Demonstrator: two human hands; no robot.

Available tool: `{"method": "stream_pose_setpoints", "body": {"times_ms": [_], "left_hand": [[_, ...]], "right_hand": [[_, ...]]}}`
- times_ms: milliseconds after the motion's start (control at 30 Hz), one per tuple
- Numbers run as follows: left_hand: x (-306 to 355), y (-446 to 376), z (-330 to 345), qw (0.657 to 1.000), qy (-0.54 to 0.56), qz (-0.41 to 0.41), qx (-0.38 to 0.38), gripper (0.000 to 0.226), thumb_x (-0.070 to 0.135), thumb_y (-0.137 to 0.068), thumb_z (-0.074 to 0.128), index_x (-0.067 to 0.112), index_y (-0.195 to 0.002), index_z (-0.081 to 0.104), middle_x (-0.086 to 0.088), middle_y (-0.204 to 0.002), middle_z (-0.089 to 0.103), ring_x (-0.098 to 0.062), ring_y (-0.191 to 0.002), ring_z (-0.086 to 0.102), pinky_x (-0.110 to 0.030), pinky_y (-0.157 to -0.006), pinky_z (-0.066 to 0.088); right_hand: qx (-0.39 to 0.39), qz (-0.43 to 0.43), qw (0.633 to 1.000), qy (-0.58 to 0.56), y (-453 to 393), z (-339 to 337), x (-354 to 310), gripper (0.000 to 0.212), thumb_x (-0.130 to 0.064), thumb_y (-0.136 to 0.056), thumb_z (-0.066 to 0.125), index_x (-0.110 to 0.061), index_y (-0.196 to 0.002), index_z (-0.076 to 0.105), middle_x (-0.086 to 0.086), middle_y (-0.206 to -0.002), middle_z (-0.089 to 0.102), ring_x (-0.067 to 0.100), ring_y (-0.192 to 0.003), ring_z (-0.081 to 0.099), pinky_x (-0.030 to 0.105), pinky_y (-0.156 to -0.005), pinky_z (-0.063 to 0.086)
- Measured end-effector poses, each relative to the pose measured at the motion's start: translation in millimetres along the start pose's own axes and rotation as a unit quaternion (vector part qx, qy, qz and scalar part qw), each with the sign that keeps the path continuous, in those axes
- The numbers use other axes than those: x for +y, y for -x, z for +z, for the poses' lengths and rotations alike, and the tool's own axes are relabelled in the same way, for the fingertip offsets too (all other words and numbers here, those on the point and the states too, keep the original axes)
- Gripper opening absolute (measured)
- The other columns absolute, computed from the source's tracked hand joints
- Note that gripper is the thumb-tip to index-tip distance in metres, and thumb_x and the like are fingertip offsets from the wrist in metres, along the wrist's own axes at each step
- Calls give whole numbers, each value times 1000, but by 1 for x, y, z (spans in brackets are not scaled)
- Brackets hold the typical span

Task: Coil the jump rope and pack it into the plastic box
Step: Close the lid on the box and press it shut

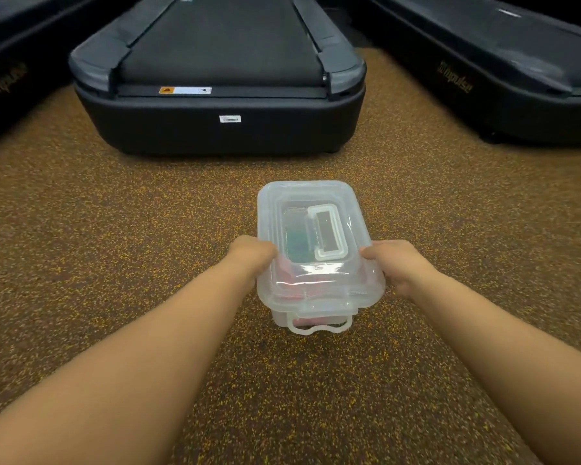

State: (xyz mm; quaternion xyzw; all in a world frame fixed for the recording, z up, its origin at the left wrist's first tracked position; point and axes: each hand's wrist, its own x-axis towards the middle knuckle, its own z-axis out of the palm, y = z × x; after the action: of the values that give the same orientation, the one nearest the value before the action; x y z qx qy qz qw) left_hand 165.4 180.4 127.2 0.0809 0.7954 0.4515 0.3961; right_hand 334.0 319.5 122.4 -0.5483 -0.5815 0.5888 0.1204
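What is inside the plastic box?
Through the closed lid of the plastic box, blurred red and dark green shapes show. The cloudy plastic hides whether they are the jump rope.

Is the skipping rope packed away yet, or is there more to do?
Nearly done, it seems. The lid sits on the plastic box, and blurred red and green shapes show through it, probably the rope. The left hand and right hand grip its sides. Whether the front latch is fastened is unclear.

Head camera (only view) looks down, forward, close.
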Motion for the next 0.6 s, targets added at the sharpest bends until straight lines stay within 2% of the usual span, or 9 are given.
{"method": "stream_pose_setpoints", "body": {"times_ms": [67, 100, 267, 333, 433, 500, 600], "left_hand": [[1, 1, -6, 1000, 0, -22, -23, 28, -3, -86, 57, -2, -114, 56, -15, -100, 66, -29, -87, 66, -34, -62, 54], [1, 2, -9, 999, -13, -33, -40, 31, -3, -87, 59, -2, -117, 54, -16, -101, 67, -29, -87, 67, -35, -61, 54], [-2, 8, -21, 986, -73, -74, -131, 36, -1, -88, 60, -4, -123, 51, -21, -100, 67, -31, -82, 69, -42, -65, 58], [-4, 11, -26, 974, -97, -100, -180, 39, -2, -89, 60, -6, -126, 50, -25, -110, 65, -33, -87, 69, -42, -68, 59], [-8, 15, -34, 950, -116, -137, -256, 44, -3, -88, 60, -5, -129, 48, -27, -120, 61, -33, -90, 67, -39, -66, 61], [-13, 13, -39, 936, -137, -146, -289, 44, -2, -87, 61, -5, -130, 49, -26, -123, 61, -32, -94, 67, -37, -70, 60], [-13, 9, -45, 924, -160, -147, -316, 48, 2, -85, 65, -4, -130, 52, -24, -127, 61, -30, -100, 66, -38, -84, 57]], "right_hand": [[-20, 17, 1000, 13, -1, -5, -1, 21, -5, -88, 60, -3, -109, 64, 14, -100, 70, 28, -85, 68, 35, -67, 55], [-30, 23, 999, 21, 0, -8, 0, 25, -5, -88, 61, -1, -113, 62, 15, -101, 71, 29, -86, 69, 36, -67, 56], [-76, 27, 995, 56, 11, -20, 6, 27, -2, -88, 61, 3, -114, 62, 20, -101, 72, 32, -90, 70, 41, -69, 58], [-105, 31, 991, 77, 16, -25, 9, 26, -1, -87, 61, 4, -112, 63, 21, -101, 73, 33, -91, 71, 44, -73, 59], [-172, 44, 977, 117, 23, -34, 14, 26, -3, -87, 62, 3, -113, 63, 18, -101, 74, 30, -91, 73, 42, -76, 60], [-219, 48, 966, 128, 27, -39, 19, 27, -5, -87, 63, 2, -114, 64, 16, -103, 74, 28, -92, 73, 40, -78, 60], [-265, 35, 955, 131, 26, -46, 25, 32, -9, -86, 65, 0, -118, 64, 16, -109, 72, 30, -101, 70, 45, -92, 54]]}}
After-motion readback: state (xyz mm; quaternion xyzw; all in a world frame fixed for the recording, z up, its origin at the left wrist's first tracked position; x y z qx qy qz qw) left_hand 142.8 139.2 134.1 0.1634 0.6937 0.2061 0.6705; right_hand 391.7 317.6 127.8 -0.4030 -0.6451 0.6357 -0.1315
